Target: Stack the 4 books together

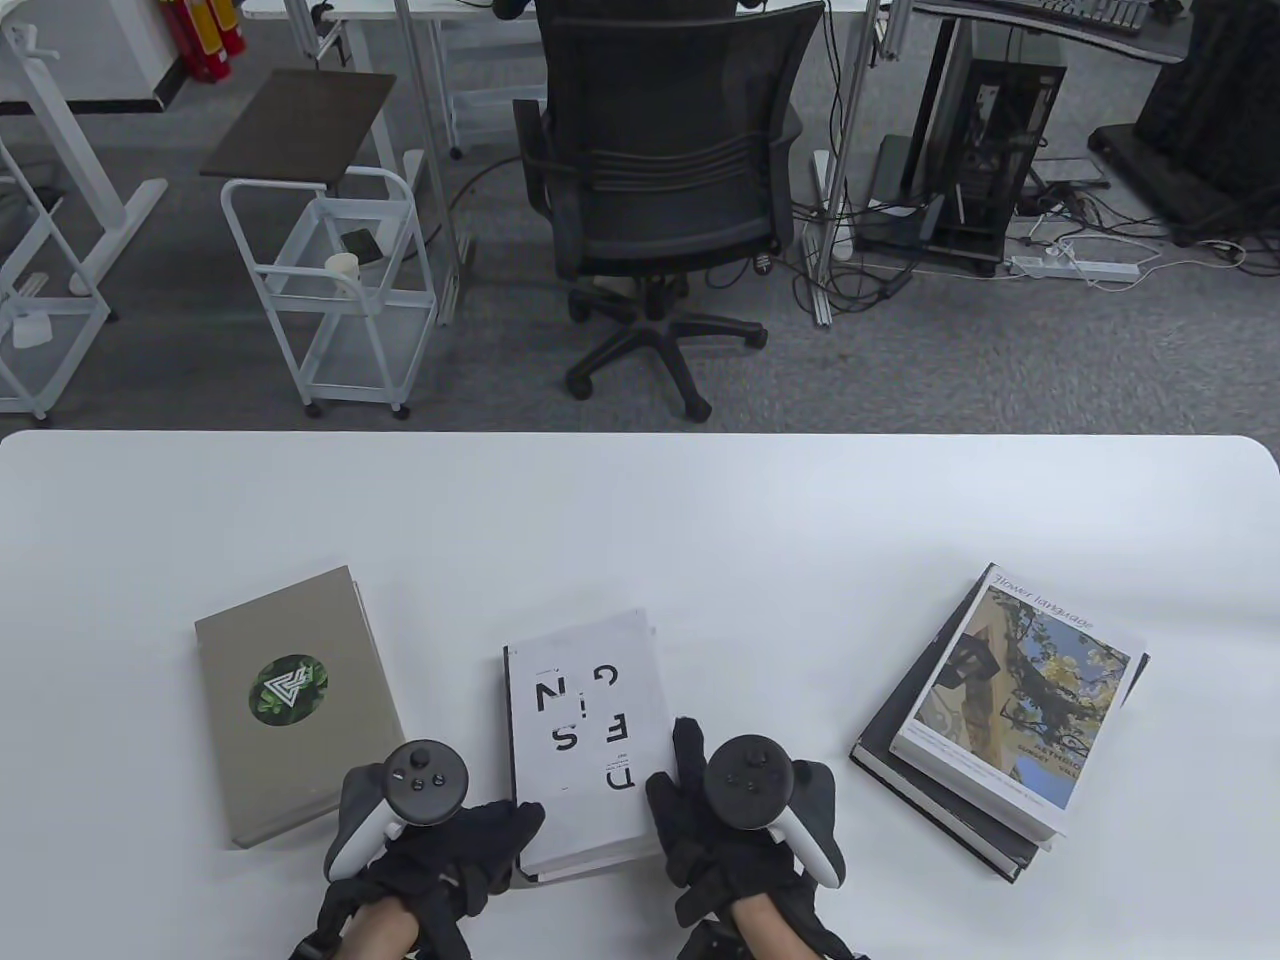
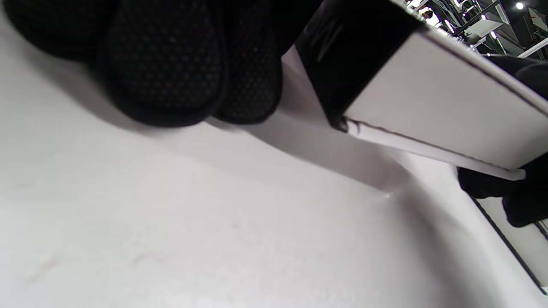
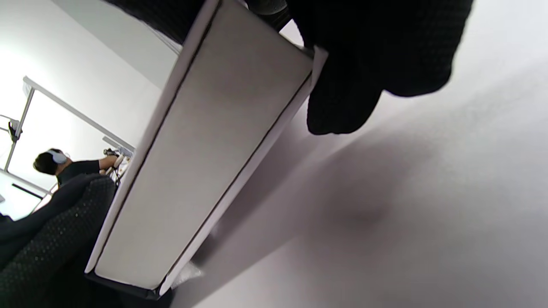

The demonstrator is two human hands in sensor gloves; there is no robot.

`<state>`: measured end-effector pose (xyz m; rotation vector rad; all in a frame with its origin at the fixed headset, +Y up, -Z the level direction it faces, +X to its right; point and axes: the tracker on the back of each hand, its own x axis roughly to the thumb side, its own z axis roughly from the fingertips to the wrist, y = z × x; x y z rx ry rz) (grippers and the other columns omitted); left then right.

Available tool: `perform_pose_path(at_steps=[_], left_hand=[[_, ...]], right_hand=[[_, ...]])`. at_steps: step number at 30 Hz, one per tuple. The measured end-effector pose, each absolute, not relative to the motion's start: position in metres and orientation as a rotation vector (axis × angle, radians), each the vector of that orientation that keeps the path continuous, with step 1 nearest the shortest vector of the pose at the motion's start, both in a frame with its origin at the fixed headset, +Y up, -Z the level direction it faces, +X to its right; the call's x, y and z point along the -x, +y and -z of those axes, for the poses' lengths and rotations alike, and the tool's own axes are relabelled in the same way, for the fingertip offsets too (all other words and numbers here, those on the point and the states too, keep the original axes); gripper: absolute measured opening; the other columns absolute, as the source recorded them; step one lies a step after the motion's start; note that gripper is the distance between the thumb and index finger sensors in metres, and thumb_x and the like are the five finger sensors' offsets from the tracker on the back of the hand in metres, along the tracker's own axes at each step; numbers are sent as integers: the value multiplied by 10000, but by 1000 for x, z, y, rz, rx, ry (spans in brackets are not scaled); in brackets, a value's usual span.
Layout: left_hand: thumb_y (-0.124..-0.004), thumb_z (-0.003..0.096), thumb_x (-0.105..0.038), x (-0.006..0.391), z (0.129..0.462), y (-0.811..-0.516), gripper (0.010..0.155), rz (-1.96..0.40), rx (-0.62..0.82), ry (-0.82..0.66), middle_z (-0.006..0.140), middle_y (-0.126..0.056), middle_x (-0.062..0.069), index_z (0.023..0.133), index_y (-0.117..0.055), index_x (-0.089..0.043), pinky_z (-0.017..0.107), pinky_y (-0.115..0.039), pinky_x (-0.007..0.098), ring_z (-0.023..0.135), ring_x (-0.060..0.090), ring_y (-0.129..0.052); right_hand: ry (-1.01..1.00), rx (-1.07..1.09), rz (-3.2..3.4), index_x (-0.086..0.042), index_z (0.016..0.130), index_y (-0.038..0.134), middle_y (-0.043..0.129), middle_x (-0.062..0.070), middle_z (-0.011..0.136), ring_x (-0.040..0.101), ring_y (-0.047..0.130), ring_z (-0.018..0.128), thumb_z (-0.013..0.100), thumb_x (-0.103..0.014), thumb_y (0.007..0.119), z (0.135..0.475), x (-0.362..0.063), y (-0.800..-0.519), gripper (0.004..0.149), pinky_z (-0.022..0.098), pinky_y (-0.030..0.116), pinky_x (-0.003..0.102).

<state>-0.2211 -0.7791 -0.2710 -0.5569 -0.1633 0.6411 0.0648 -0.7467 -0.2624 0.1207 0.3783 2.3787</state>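
Now white book [image 1: 587,738] between both hands' grip.

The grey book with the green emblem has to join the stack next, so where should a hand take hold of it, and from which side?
Grip the grey book by its long side edges, coming from the near end: it lies flat and apart from the other books.

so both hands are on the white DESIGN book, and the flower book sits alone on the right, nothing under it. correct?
Not quite. The hands, left hand and right hand, do grip the white DESIGN book, but the flower book is not alone: the table view shows it lying on a black book.
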Motion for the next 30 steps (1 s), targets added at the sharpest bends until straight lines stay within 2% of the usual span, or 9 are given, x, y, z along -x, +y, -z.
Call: perform_pose_path(at_steps=[4, 10, 18, 24, 30], left_hand=[[-499, 457, -661, 226, 270, -768, 819, -644, 493, -171, 721, -962, 138, 978, -664, -50, 460, -784, 569, 481, 330, -1025], [-510, 460, -655, 230, 268, -760, 814, -672, 468, -171, 731, -959, 148, 977, -668, -46, 471, -778, 576, 495, 342, -1022], [-518, 460, -648, 226, 267, -764, 810, -656, 521, -176, 748, -950, 161, 982, -664, -45, 481, -768, 587, 513, 356, -1016], [-519, 462, -645, 224, 266, -763, 805, -643, 515, -203, 750, -949, 160, 980, -668, -47, 484, -769, 586, 517, 356, -1017], [-520, 463, -645, 222, 265, -764, 805, -643, 529, -207, 754, -947, 164, 982, -665, -47, 489, -766, 587, 522, 358, -1016]], right_hand=[[326, -73, -2356, -39, 1156, 289, 741, 368, 931, 375, 973, 560, 670, -348, 568, 265, -78, -738, 639, 365, 864, 367], [169, 29, -2379, -20, 1151, 318, 743, 354, 937, 368, 976, 571, 669, -356, 573, 267, -116, -707, 640, 372, 871, 363], [-83, 323, -2270, -1, 1147, 319, 720, 359, 952, 389, 962, 589, 666, -334, 554, 250, -215, -662, 630, 393, 859, 385], [-219, 605, -2157, 13, 1144, 329, 699, 370, 954, 398, 954, 602, 664, -327, 550, 226, -288, -658, 628, 401, 858, 394], [-240, 773, -2094, 17, 1140, 341, 700, 377, 950, 406, 954, 602, 661, -321, 556, 209, -324, -668, 624, 399, 858, 402]])
